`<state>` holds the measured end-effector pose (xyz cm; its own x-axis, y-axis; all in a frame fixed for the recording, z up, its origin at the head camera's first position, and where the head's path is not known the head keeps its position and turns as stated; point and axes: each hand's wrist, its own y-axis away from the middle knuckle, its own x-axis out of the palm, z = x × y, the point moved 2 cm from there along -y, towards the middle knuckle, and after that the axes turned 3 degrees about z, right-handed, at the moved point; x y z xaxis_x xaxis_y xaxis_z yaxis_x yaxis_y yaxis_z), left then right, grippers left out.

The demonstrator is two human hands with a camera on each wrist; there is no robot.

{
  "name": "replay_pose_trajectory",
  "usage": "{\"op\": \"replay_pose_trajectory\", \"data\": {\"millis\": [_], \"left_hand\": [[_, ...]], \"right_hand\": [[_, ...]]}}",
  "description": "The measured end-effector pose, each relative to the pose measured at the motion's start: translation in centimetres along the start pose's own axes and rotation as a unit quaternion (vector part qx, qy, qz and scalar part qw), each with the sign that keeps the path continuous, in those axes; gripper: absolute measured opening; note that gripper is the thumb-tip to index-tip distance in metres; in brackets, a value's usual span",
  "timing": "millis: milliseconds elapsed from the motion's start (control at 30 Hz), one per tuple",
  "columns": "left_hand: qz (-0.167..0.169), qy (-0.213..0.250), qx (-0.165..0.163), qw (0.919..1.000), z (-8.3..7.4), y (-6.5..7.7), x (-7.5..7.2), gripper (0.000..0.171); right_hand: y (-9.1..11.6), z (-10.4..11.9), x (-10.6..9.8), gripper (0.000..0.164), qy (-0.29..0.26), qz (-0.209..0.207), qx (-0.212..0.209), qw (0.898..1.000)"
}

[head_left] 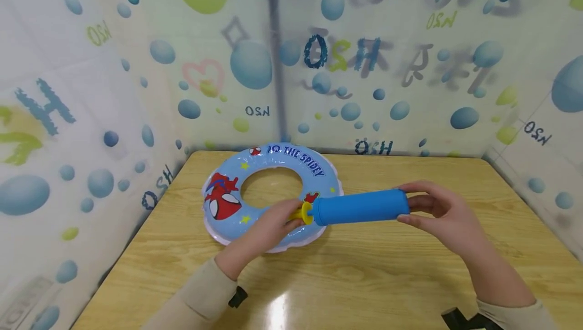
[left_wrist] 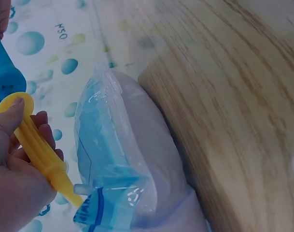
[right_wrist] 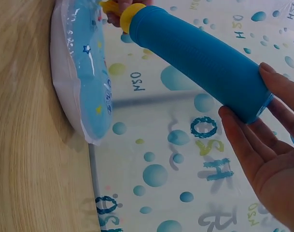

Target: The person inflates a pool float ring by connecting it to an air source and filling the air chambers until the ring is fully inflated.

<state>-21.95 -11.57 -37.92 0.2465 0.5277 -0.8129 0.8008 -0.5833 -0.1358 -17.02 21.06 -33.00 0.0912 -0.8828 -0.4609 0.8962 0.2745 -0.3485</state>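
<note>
A blue hand pump (head_left: pixel 362 207) with a yellow nozzle (left_wrist: pixel 40 147) is held nearly level above the table. My left hand (head_left: pixel 268 223) grips the yellow nozzle, thumb on its round end. In the left wrist view, the nozzle's tapered tip points down at a small clear valve (left_wrist: pixel 84 189) on the swim ring. My right hand (head_left: pixel 444 213) holds the far end of the blue barrel between thumb and fingers. The inflated swim ring (head_left: pixel 227 183), light blue with red cartoon figures, lies on the table behind and below my left hand.
The wooden table (head_left: pixel 391 279) fills the lower part of the head view. Its back and left edges run along a sheet (head_left: pixel 337 92) printed with bubbles and letters, which also hangs on the right side. Black straps (head_left: pixel 238 297) sit at both wrists.
</note>
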Motion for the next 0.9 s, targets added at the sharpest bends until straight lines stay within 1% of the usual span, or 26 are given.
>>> {"op": "replay_pose_trajectory", "data": {"millis": [133,200,267,333,400,467,567,667,767,833,867,900], "left_hand": [[0.008,0.026,-0.004,0.9996,0.2,0.2,-0.1,0.032],[0.011,0.037,-0.006,0.9992,0.3,0.3,-0.2,0.037],[0.010,0.045,-0.007,0.9989,0.5,0.2,-0.1,0.042],[0.007,0.052,-0.009,0.9986,0.6,0.2,-0.1,0.045],[0.002,0.058,-0.011,0.9983,0.7,0.3,0.0,0.047],[-0.002,0.060,-0.012,0.9981,0.8,0.3,0.0,0.050],[-0.004,0.068,-0.007,0.9976,0.8,0.4,0.0,0.050],[-0.003,0.078,-0.001,0.9969,0.7,0.4,0.0,0.046],[0.001,0.079,0.002,0.9969,0.6,0.4,0.0,0.041],[0.005,0.073,0.006,0.9973,0.5,0.5,0.0,0.039],[0.007,0.071,0.008,0.9974,0.4,0.5,0.0,0.037],[0.010,0.068,0.010,0.9976,0.4,0.6,0.0,0.036]], "right_hand": [[0.7,-0.3,-1.5,0.049,0.003,-0.008,0.001,1.000],[1.0,-0.5,-2.2,0.049,-0.006,-0.014,0.000,1.000],[1.4,-0.7,-3.0,0.049,-0.026,-0.023,-0.005,0.999],[1.6,-1.0,-3.7,0.049,-0.057,-0.026,-0.013,0.998],[1.9,-1.3,-4.4,0.050,-0.090,-0.030,-0.022,0.995],[2.2,-1.6,-5.1,0.051,-0.109,-0.034,-0.028,0.993],[2.5,-1.8,-6.0,0.052,-0.101,-0.042,-0.035,0.993],[2.8,-2.0,-6.9,0.054,-0.050,-0.047,-0.037,0.997],[2.9,-1.9,-7.8,0.054,-0.004,-0.042,-0.048,0.998],[3.1,-1.8,-8.4,0.054,0.006,-0.033,-0.061,0.998],[3.2,-1.9,-8.7,0.055,-0.006,-0.024,-0.070,0.997],[3.4,-1.9,-9.0,0.055,-0.005,-0.020,-0.076,0.997]]}}
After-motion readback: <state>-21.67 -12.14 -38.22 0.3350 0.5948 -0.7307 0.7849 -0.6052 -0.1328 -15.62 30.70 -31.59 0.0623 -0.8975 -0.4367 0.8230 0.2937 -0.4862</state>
